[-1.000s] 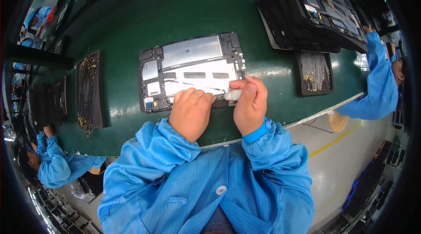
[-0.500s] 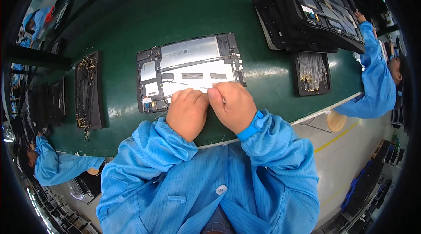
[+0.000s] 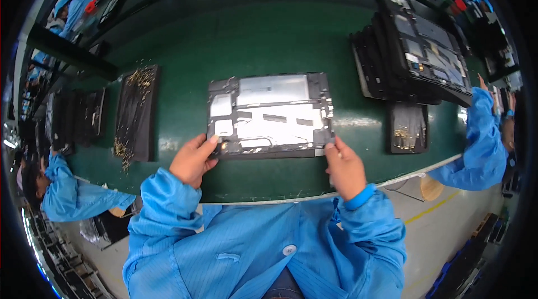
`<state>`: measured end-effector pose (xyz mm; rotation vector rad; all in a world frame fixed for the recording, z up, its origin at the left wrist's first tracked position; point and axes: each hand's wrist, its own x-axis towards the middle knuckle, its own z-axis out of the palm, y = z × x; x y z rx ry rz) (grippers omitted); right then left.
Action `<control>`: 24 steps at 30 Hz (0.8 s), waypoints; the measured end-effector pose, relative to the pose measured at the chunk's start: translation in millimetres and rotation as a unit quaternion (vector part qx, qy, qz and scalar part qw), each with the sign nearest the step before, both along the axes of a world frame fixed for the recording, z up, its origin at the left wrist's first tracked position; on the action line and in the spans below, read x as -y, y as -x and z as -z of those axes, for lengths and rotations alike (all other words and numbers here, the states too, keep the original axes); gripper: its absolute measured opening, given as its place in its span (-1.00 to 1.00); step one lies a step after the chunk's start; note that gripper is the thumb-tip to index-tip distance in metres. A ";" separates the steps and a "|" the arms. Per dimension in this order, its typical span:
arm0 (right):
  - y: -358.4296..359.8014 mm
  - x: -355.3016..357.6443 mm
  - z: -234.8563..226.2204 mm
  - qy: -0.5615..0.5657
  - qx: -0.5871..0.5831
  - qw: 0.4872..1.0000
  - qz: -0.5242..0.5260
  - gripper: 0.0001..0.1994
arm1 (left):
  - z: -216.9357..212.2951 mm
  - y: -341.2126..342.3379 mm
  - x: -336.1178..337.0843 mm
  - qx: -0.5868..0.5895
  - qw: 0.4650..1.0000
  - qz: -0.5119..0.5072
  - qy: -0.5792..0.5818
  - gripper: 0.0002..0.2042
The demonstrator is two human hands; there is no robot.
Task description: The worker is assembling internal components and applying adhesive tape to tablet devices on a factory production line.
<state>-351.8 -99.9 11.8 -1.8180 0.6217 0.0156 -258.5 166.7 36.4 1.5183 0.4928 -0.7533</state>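
Observation:
An opened tablet (image 3: 273,90), with silver and white panels in a black frame, is in front of me over the green table. My left hand (image 3: 193,160) grips its near left corner, thumb on top and the fingers at the edge. At the near right corner my right hand (image 3: 346,170) pinches the same tablet, its thumb along the side. What lies under the tablet is mostly hidden; a dark rim shows along its near edge.
Left on the green table (image 3: 185,92) stands a black tray (image 3: 147,131) of thin cables with gold-coloured ends. To the right are another cable tray (image 3: 408,145) and a tall stack of opened tablets in black trays (image 3: 392,78). Co-workers in blue sit at both sides.
My hands were together at the tablet's near edge; they have parted and now hold its two near corners. The tablet sits lower and further right in view, and the whole view has shifted.

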 end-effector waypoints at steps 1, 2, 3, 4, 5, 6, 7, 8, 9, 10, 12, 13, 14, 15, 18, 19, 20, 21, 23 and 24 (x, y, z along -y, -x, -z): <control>1.9 -3.7 9.3 0.088 0.014 0.996 0.011 -0.67 | -4.0 3.5 1.8 0.004 0.999 -0.030 0.030 -0.65; 2.3 -8.0 15.4 0.088 0.023 0.995 0.035 -0.65 | -3.9 3.4 3.6 0.007 0.997 -0.050 0.066 -0.68; 1.7 -12.1 13.4 0.060 0.020 0.996 0.063 -0.65 | -2.0 5.3 -0.5 -0.016 0.992 -0.053 0.110 -0.71; 2.0 -10.4 17.4 0.032 0.017 0.998 0.053 -0.64 | 0.8 7.4 -3.0 -0.041 0.986 -0.052 0.155 -0.74; 0.2 -12.9 9.5 0.123 0.033 0.991 0.036 -0.64 | -3.5 10.5 1.1 -0.041 0.985 -0.027 0.166 -0.74; -0.8 -12.2 12.9 0.032 0.019 0.998 0.053 -0.65 | -11.5 11.1 5.7 -0.045 0.982 -0.061 0.173 -0.76; 0.9 -10.2 6.7 0.061 0.033 0.997 0.037 -0.66 | -14.9 9.7 9.4 -0.049 0.978 -0.101 0.178 -0.78; 0.8 -8.9 1.9 0.088 0.047 0.995 0.016 -0.67 | -10.8 2.1 11.0 -0.046 0.979 -0.084 0.183 -0.78; 3.4 -5.8 0.7 0.092 0.052 0.994 0.030 -0.67 | -5.0 -8.2 11.2 -0.022 0.967 -0.125 0.219 -0.79; 10.5 -2.6 -2.1 0.146 0.072 0.985 0.049 -0.68 | -4.5 -16.9 12.3 0.000 0.952 -0.169 0.255 -0.80; 23.8 3.2 -2.0 0.199 0.094 0.972 0.076 -0.70 | -14.6 -39.0 19.1 0.037 0.954 -0.186 0.232 -0.82; 30.0 7.8 1.9 0.210 0.087 0.970 0.087 -0.71 | -18.0 -54.0 19.3 0.072 0.951 -0.191 0.233 -0.82; 32.5 10.3 3.5 0.218 0.079 0.968 0.096 -0.73 | -19.7 -73.1 14.5 0.106 0.947 -0.197 0.231 -0.82; 31.0 10.1 0.8 0.204 0.082 0.968 0.121 -0.76 | -10.6 -106.9 1.8 0.150 0.929 -0.223 0.255 -0.76; 22.2 10.8 -0.7 0.175 0.072 0.969 0.156 -0.75 | 48.9 -198.5 -71.5 0.287 0.913 -0.290 0.033 -0.47; 20.4 10.8 4.9 0.199 0.091 0.964 0.153 -0.75 | -10.9 -160.6 2.4 0.167 0.862 -0.466 0.109 -0.31; 18.2 11.6 5.1 0.197 0.096 0.964 0.153 -0.75 | 4.6 -165.8 4.1 0.177 0.894 -0.394 0.120 -0.28; 15.8 8.7 6.4 0.197 0.102 0.963 0.155 -0.76 | 32.8 -173.1 -4.8 0.180 0.954 -0.166 0.171 -0.26; 16.4 7.7 7.8 0.209 0.097 0.961 0.150 -0.76 | 2.4 -140.6 86.0 0.116 0.965 -0.152 0.180 -0.23; 18.5 8.7 7.2 0.208 0.103 0.960 0.158 -0.77 | -18.6 -121.7 129.8 0.114 0.973 -0.039 0.195 -0.18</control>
